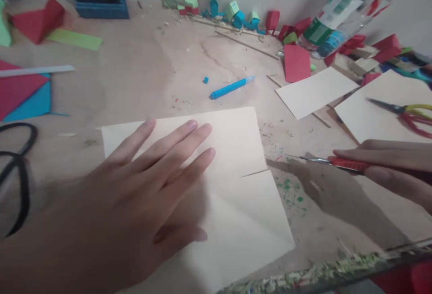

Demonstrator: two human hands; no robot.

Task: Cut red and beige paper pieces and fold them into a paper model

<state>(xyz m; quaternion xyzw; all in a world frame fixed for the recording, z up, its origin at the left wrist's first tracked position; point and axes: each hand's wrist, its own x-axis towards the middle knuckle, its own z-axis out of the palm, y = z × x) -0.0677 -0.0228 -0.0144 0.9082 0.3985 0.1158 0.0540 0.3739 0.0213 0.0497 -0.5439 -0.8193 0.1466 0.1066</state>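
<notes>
While bottle label blurs, left hand splays on paper; right hand grips knife.

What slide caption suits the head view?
Left hand spread over creased cream paper with an edge slit; right hand holding a red-handled craft knife.

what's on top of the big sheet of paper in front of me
Your left hand lies spread on the paper. A slit shows at its right edge; the part under the hand cannot be seen.
</notes>
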